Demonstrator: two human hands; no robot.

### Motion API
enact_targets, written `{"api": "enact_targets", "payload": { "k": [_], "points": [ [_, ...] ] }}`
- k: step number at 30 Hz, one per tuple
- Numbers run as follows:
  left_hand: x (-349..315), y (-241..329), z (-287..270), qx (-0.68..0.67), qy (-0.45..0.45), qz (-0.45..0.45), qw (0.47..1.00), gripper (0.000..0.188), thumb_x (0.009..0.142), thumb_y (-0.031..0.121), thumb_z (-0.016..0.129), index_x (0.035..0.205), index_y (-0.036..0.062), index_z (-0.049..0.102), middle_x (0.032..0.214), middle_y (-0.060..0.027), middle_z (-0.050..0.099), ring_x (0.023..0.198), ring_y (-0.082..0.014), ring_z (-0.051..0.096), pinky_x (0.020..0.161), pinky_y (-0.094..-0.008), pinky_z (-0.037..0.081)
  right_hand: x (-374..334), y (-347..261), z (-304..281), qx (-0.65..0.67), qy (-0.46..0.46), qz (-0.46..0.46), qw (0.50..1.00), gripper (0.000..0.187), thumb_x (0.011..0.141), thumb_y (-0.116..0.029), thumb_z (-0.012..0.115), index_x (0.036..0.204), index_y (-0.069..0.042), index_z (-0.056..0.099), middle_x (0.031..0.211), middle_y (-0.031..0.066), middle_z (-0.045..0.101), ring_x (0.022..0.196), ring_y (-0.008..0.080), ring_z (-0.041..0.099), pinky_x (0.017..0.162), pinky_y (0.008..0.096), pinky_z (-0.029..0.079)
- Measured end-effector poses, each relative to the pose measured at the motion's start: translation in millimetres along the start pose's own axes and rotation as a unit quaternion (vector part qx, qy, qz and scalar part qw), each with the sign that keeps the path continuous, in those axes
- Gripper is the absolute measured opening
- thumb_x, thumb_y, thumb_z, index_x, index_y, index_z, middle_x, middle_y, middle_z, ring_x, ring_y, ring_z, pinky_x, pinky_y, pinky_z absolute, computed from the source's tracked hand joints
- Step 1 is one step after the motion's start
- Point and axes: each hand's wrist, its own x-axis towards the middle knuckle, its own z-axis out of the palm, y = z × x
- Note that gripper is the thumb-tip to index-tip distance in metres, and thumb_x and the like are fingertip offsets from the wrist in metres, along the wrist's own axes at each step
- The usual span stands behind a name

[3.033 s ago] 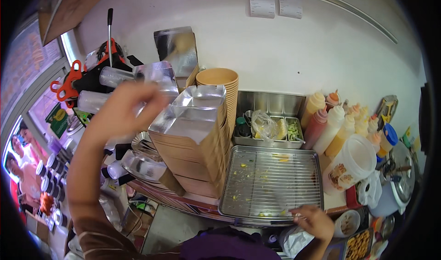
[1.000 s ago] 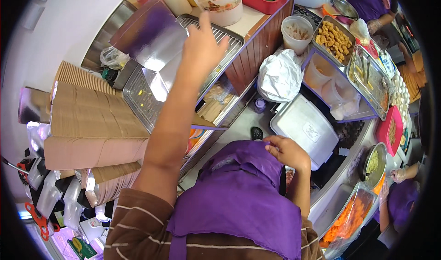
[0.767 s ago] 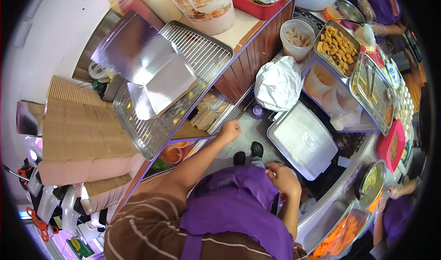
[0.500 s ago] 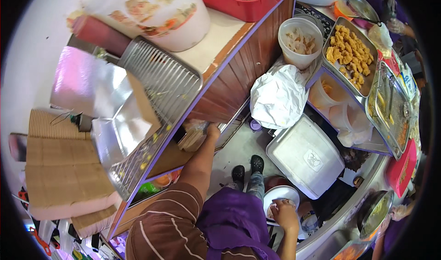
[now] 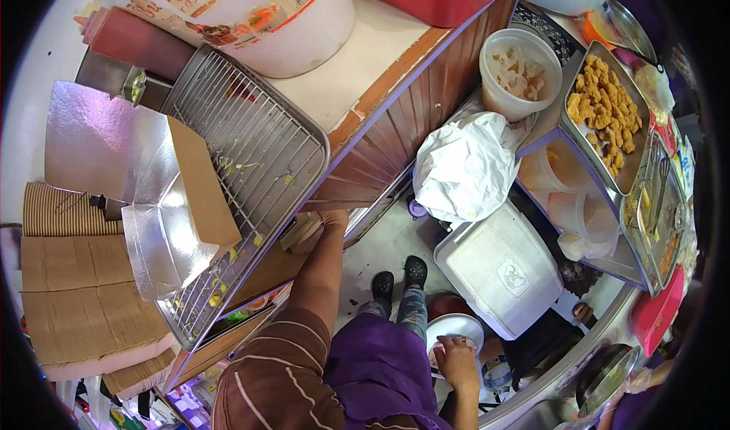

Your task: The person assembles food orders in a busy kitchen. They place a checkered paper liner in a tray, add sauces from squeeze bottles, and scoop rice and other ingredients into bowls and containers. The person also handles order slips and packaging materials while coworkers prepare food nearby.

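Observation:
My left arm reaches into the shelf under the counter. There my left hand (image 5: 333, 217) is beside folded brown cardboard pieces (image 5: 301, 234); the counter edge hides its fingers, so a hold cannot be told. Low at the right, my right hand (image 5: 458, 361) is at a round white bowl (image 5: 465, 326), its fingers curled down over the inside. Something pale and pinkish lies under them, too covered to name. A silver-lined cardboard box (image 5: 179, 213) stands open on a wire rack (image 5: 266, 137) on the counter, left of my left arm.
Beyond the bowl sits a white lidded cooler (image 5: 506, 270), with a white plastic bag (image 5: 464, 168) behind it. A tray of fried pieces (image 5: 608, 114) and a clear tub (image 5: 521, 76) stand at the right. Flattened cardboard boxes (image 5: 91, 278) are stacked left. Another person's hand (image 5: 639, 380) is at the lower right.
The view has shifted slightly, and the counter things appear lower and farther left. My left hand goes a little deeper under the counter edge. My right hand stays at the bowl.

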Motion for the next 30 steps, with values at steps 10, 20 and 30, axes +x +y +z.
{"api": "enact_targets", "payload": {
  "k": [10, 20, 30],
  "points": [
    [-1.5, 19.6, -13.2, 0.033, 0.007, 0.030, 0.999, 0.030, 0.079, 0.024, 0.052, 0.100, 0.0028, 0.056, 0.106, -0.0174, 0.054, 0.099, -0.0303, 0.050, 0.084, -0.0394, 0.038, 6.4, -3.4, -6.4, 0.000, 0.007, 0.027, 1.000, 0.029, 0.078, -0.024, 0.053, 0.103, -0.011, 0.058, 0.094, 0.0165, 0.058, 0.090, 0.0339, 0.054, 0.081, 0.0456, 0.038],
    [-88.3, 44.9, -72.4, 0.009, -0.079, 0.126, 0.989, 0.007, 0.067, 0.001, 0.054, 0.062, 0.0043, 0.053, 0.072, -0.0125, 0.053, 0.070, -0.0315, 0.054, 0.062, -0.0402, 0.044, 22.8, -18.8, -7.2, 0.086, -0.048, -0.055, 0.994, 0.026, 0.079, -0.020, 0.055, 0.102, -0.008, 0.058, 0.088, 0.0174, 0.060, 0.083, 0.0358, 0.057, 0.074, 0.0425, 0.044],
    [-162.3, 159.0, -352.9, -0.112, -0.243, 0.316, 0.910, 0.006, 0.066, 0.010, 0.054, 0.070, 0.0056, 0.051, 0.075, -0.0080, 0.050, 0.076, -0.0257, 0.052, 0.069, -0.0370, 0.043, 40.8, -102.4, -46.2, 0.698, -0.308, 0.026, 0.646, 0.079, 0.082, -0.052, 0.045, 0.137, -0.012, 0.005, 0.101, 0.0150, 0.052, 0.089, 0.0307, 0.057, 0.070, 0.0400, 0.050]
  ]
}}
